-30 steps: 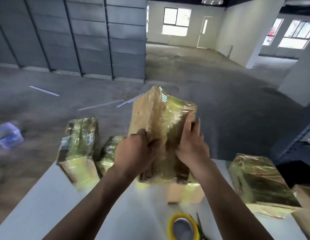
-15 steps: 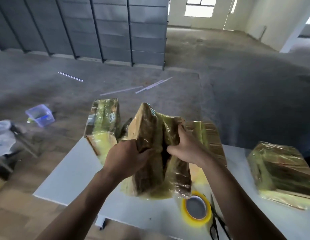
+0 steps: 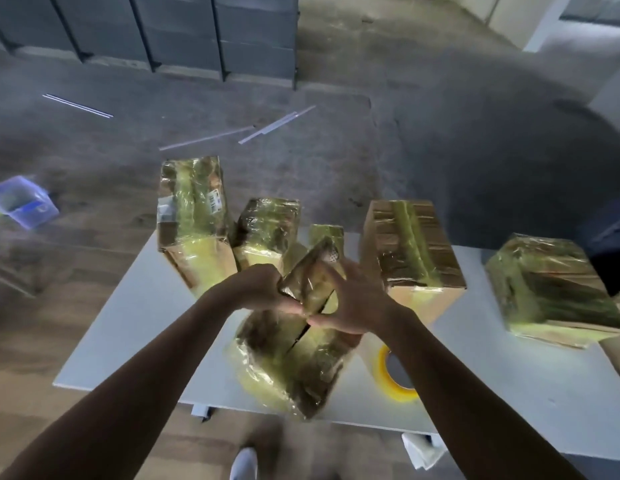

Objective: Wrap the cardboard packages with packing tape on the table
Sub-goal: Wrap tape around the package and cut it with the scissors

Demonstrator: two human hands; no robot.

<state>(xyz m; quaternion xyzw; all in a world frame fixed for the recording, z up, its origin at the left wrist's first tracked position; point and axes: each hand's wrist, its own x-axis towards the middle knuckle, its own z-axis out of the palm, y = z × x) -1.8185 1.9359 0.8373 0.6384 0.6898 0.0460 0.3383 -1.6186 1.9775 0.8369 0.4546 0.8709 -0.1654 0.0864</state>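
I hold a tape-wrapped cardboard package (image 3: 294,362) tilted over the near edge of the white table (image 3: 128,317). My left hand (image 3: 263,289) grips its upper left edge. My right hand (image 3: 350,306) holds its upper right side, fingers spread over the top, thumb meeting the left thumb. A roll of yellow packing tape (image 3: 395,379) lies on the table just right of the package, partly hidden by my right forearm.
Several other glossy wrapped packages stand on the table: a tall one (image 3: 194,223) at the back left, a smaller one (image 3: 267,230) beside it, one (image 3: 412,247) at the back right, another (image 3: 551,289) at the far right. A clear plastic box (image 3: 23,200) lies on the floor.
The package has come down and toward me, from raised upright to tilted low over the table's near edge. The view has dipped, showing more of the table and the packages behind.
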